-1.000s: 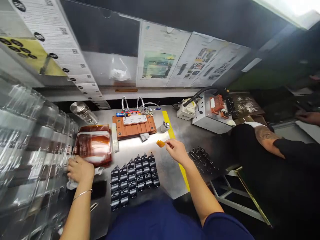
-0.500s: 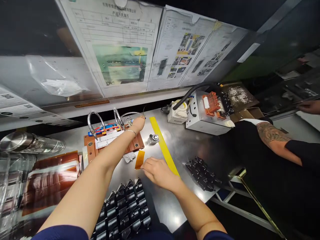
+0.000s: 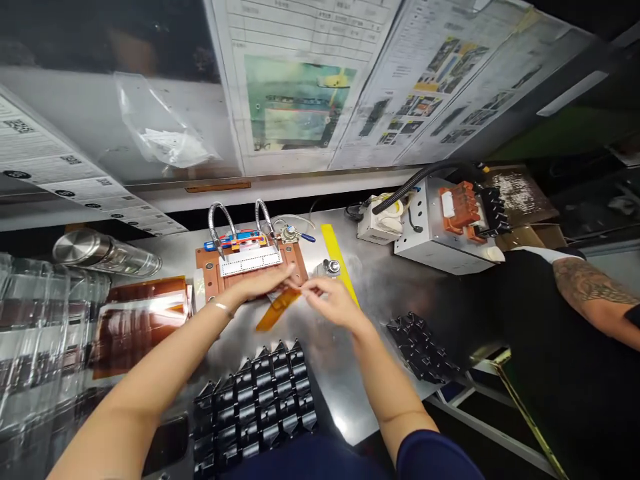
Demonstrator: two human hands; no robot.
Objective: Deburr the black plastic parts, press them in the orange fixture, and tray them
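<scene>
A strip of translucent amber film (image 3: pixel 277 311) hangs at a slant over the metal bench, its upper end between my two hands. My right hand (image 3: pixel 331 300) pinches that end with thumb and forefinger. From the other side my left hand (image 3: pixel 270 280) reaches in, its fingertips closed at the same corner. The fingers partly hide the film's upper edge. Just behind my hands lies a brown fixture (image 3: pixel 206 261) with a white perforated plate (image 3: pixel 250 261) on it. A blue-handled toggle clamp (image 3: pixel 306 237) is at the fixture's right end.
Black moulded parts (image 3: pixel 257 407) lie in rows in front of me, with more black parts (image 3: pixel 423 350) at right. A stack of amber sheets (image 3: pixel 145 313), clear trays (image 3: pixel 35 333) and a glass bottle (image 3: pixel 113 253) stand at left. A co-worker's tattooed arm (image 3: pixel 590 287) is at far right.
My left hand has left the clamp at the fixture and come down to the film. My right hand has lifted the film off the bench and moved up towards the fixture. The view has shifted.
</scene>
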